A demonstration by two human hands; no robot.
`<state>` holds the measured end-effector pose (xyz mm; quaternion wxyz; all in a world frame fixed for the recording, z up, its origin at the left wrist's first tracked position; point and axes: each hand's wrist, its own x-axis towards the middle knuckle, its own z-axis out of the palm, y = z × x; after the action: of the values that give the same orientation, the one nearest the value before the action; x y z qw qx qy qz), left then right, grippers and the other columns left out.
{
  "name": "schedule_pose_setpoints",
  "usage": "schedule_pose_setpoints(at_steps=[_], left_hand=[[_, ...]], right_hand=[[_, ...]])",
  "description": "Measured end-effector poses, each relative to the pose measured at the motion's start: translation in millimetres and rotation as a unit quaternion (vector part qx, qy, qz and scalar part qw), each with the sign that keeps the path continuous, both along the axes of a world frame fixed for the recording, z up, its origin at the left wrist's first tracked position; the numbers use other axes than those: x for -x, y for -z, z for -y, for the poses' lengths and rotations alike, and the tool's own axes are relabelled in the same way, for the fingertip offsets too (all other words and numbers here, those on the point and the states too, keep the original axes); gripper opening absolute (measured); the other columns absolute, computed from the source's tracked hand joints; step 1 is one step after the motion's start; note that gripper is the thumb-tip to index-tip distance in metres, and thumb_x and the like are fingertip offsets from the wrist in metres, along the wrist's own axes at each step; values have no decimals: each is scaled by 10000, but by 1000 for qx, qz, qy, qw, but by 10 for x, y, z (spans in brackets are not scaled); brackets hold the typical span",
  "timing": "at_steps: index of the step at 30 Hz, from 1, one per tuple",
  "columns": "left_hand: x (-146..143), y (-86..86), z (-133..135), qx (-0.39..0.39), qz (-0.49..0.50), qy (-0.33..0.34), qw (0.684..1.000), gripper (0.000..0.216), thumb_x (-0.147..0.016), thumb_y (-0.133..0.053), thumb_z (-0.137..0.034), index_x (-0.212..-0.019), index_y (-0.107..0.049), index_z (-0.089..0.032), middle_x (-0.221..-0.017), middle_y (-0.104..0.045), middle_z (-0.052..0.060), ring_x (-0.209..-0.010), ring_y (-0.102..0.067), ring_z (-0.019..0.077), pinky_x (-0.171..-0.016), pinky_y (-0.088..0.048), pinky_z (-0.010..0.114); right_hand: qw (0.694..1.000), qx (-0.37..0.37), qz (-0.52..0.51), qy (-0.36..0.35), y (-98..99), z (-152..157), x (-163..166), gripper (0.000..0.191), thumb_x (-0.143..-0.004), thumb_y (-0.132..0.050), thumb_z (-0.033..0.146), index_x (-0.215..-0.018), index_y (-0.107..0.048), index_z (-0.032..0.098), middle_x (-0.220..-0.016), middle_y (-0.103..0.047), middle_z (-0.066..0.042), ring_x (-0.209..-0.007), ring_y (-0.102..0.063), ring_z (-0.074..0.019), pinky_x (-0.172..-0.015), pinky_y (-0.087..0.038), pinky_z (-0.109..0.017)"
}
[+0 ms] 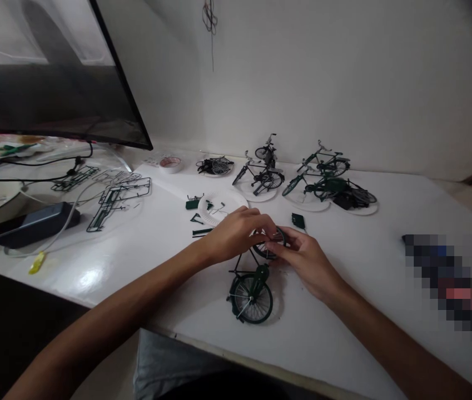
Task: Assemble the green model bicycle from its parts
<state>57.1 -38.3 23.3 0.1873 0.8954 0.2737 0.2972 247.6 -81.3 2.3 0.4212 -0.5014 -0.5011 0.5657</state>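
Head view: paper plate (221,203) with small green parts sits just behind the left hand (236,233). Left forearm comes in from lower left, hand arched palm-down, fingers (261,219) together and curled over a spoked model wheel (275,240). That wheel sits at the top of a dark green model bicycle (250,289), whose lower wheel rests on the white tabletop (344,316). Right hand (302,261) angles in from lower right, fingers clamped on the same wheel. Other model bicycles (327,166) stand farther back.
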Motion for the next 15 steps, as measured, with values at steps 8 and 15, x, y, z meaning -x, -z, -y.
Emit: schedule_pose_setpoints(at_steps=[8, 15], left_hand=[[40, -21, 10, 69, 36, 26, 997, 102, -909, -647, -206, -1008, -668, -222, -964, -728, 15, -913, -630, 157, -900, -443, 342], [44, -45, 28, 84, 45, 39, 995, 154, -879, -697, -200, -1031, -668, -200, -976, -738, 1, -916, -663, 135, -951, -438, 330]], right_hand=[[998, 32, -35, -36, -36, 6, -42, 435, -722, -799, 302, -1142, -717, 222, -1120, -702, -71, -897, -665, -201, -662, -606, -300], [997, 52, -50, -39, -75, 22, -24, 417, -676, -820, 255, -1079, -721, 209, -1044, -705, -62, -851, -662, -177, -642, -595, -278]])
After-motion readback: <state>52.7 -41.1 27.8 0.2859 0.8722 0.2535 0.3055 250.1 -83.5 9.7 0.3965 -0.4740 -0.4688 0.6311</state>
